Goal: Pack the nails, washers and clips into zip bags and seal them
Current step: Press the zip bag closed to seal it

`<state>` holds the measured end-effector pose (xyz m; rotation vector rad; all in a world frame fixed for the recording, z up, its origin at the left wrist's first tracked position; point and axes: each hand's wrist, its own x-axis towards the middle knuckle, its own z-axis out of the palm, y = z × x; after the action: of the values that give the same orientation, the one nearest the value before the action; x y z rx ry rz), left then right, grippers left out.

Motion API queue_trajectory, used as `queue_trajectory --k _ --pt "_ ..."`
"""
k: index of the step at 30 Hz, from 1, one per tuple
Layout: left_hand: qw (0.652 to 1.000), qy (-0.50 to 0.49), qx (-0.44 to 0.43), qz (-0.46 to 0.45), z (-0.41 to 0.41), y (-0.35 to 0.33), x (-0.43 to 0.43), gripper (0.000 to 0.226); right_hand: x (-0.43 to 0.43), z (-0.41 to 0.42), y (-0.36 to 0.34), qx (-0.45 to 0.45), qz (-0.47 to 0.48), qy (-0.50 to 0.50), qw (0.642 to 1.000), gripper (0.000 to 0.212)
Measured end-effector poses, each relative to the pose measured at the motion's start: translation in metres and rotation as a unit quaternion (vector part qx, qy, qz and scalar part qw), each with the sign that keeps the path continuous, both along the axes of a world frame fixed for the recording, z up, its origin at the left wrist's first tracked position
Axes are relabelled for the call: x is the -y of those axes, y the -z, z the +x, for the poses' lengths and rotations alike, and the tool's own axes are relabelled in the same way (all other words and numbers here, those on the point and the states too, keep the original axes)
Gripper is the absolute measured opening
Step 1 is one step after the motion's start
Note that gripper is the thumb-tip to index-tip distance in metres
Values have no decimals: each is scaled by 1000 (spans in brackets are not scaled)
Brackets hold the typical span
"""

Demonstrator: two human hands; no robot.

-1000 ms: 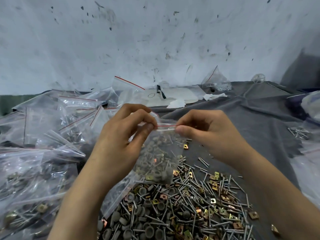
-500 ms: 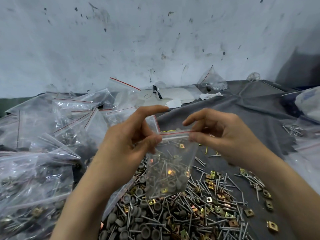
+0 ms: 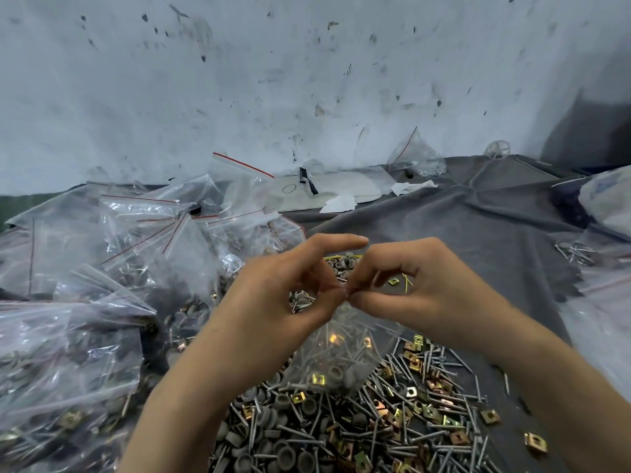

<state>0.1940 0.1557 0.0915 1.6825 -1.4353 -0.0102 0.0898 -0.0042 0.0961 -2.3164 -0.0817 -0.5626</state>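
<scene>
Zip bag hangs below both hands: top edge up at the pinch, body dropping straight down toward the near side, loaded with mixed hardware. Left hand pinches the top edge between thumb and a curled finger, with the index finger straight and off the bag. Right hand pinches the same edge, thumb to finger, other fingers loosely curled. The two pinches touch mid-scene, so neither hand is nearer. The seal strip's long axis looks left-right, but fingers hide most of it, so can't tell how much is closed. My read: sealing step, and the next move needs the pinches to part along the strip, left going left, right going right. Directly under the bag is a loose pile of nails, washers and clips. Filled bags are heaped at left, with grey cloth right and far.
</scene>
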Motion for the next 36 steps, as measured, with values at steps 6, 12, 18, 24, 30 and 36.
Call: queue_trajectory --k 6,12,18,24,30,36 --pt "999 -14 30 -6 -2 -2 -2 53 -7 2 3 14 11 5 1000 18" --pt "999 -31 18 28 -2 0 -3 39 -7 3 5 31 2 3 1000 12" --pt "994 -85 40 61 3 4 -4 12 1 1 15 17 1 41 999 8" --pt "992 -53 57 95 3 3 -2 11 0 -2 21 58 -42 35 997 6" --pt "995 -35 48 78 4 -1 -6 11 6 -2 25 34 82 20 996 18" --pt "996 -15 37 83 1 3 0 13 1 -1 33 65 36 15 997 13"
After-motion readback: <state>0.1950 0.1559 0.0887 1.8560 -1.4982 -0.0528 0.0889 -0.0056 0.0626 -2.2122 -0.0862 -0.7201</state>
